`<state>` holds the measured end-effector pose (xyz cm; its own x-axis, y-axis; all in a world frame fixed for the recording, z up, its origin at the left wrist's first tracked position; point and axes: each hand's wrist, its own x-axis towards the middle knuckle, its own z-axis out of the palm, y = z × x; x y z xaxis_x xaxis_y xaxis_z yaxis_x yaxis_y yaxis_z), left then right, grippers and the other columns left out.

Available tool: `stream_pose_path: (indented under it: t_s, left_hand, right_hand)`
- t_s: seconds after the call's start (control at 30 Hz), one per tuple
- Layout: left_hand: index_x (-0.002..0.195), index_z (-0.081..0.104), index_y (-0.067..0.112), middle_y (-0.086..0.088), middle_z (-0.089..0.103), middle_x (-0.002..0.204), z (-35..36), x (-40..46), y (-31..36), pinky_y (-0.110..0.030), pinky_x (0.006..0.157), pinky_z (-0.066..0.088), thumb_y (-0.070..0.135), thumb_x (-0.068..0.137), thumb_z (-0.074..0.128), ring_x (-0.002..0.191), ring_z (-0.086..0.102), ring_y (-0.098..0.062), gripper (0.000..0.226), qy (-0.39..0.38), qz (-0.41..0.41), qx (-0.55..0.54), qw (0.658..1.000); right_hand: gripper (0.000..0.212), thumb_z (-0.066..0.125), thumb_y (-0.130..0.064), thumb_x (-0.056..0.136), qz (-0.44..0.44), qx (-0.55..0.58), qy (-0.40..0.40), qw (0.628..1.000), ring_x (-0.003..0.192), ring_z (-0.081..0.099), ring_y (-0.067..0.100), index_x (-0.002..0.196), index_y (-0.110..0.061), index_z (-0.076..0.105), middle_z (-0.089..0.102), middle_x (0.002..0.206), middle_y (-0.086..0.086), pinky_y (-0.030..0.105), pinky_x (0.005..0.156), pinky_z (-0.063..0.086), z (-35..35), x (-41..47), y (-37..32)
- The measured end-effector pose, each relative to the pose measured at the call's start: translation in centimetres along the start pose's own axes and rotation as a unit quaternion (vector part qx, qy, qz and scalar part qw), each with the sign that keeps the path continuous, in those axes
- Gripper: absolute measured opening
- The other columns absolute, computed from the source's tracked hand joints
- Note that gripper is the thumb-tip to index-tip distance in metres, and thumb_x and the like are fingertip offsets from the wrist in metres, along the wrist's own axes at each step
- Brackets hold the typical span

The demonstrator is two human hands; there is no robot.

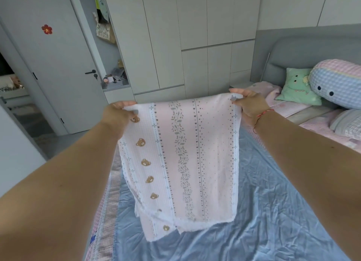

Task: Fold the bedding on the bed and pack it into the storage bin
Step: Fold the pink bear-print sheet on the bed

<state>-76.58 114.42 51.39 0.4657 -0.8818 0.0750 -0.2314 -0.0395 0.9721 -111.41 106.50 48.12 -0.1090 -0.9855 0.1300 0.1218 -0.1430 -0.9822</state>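
Observation:
A pink and white blanket (181, 163) printed with bears, leaves and small hearts hangs in front of me, held up by its top edge. My left hand (119, 114) pinches the top left corner and my right hand (251, 102) pinches the top right corner. The blanket looks doubled over, and its lower edge touches the blue sheet (263, 212) spread on the bed. No storage bin is in view.
At the head of the bed on the right lie a green cushion (297, 88), a blue and pink plush pillow (338, 83) and pink bedding (312, 122). Grey wardrobes (175, 42) stand behind, with a door (58, 69) at the left.

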Motion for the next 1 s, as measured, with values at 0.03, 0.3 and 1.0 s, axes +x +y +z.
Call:
stream_pose_path:
  t_s: [0.03,0.3,1.0]
  left_hand:
    - [0.094,0.071,0.024,-0.005,0.07,0.082,0.0,-0.2,0.6,-0.026,0.065,0.054,-0.002,0.084,0.069,0.069,0.064,-0.018,0.028,0.004,0.014,-0.018,1.0]
    - [0.084,0.07,0.02,0.005,0.071,0.063,-0.6,-4.5,-2.2,-0.028,0.068,0.055,-0.009,0.08,0.067,0.066,0.062,-0.016,0.03,0.002,0.046,-0.063,0.997]
    - [0.101,0.072,0.016,-0.001,0.067,0.108,-2.8,-25.9,-25.1,-0.025,0.075,0.049,-0.028,0.053,0.068,0.097,0.06,-0.021,0.065,-0.1,-0.171,-0.071,0.978]
  right_hand:
    - [0.032,0.062,0.006,0.08,-0.005,0.01,0.003,1.0,0.117,0.058,0.029,0.088,-0.022,0.074,0.064,0.118,0.017,0.043,0.104,0.044,-0.1,0.2,-0.5]
    - [0.028,0.064,0.011,0.074,-0.015,0.064,0.001,0.998,0.088,0.06,0.024,0.077,-0.017,0.07,0.067,0.082,0.005,0.038,0.092,0.048,-0.7,-3.6,0.7]
    - [0.011,0.054,0.008,0.087,0.42,-0.09,-0.067,0.9,0.093,0.061,0.035,0.092,0.008,0.063,0.062,0.112,0.024,0.048,0.092,0.049,-9.5,-22.2,14.7]
